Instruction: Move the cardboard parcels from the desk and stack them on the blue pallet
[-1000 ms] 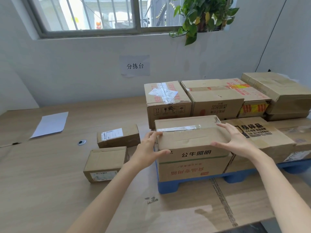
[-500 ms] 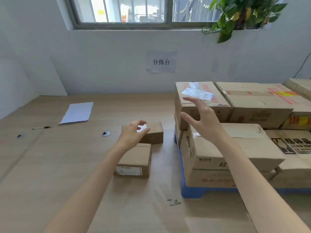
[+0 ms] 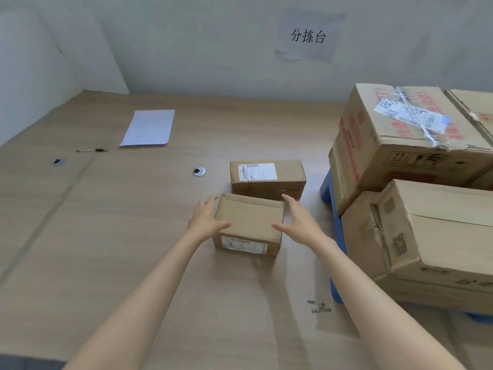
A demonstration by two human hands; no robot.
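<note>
Two bare hands flanked a small cardboard parcel point(image 3: 249, 222) on the desk point(image 3: 106, 236): the left hand point(image 3: 206, 218) lay along its left side with fingers spread and thumb over the near top edge, and the right hand point(image 3: 296, 218) stood open at its right side, palm inward, thumb reaching over the top. Neither had closed on it; whether the palms touched the cardboard could not be told. The parcel sat flat on the desk with a label on its near face. Just behind it, touching or nearly so, lay a second small parcel point(image 3: 268, 177) with a white shipping label on top. To the right, larger boxes point(image 3: 416, 145) were stacked on the blue pallet point(image 3: 337, 231), whose edge showed beneath them. Farther off on the desk lay a white sheet of paper point(image 3: 148, 128), a pen point(image 3: 92, 150) and a round grommet point(image 3: 199, 171). On the wall hung a paper sign point(image 3: 308, 36) with three Chinese characters.
</note>
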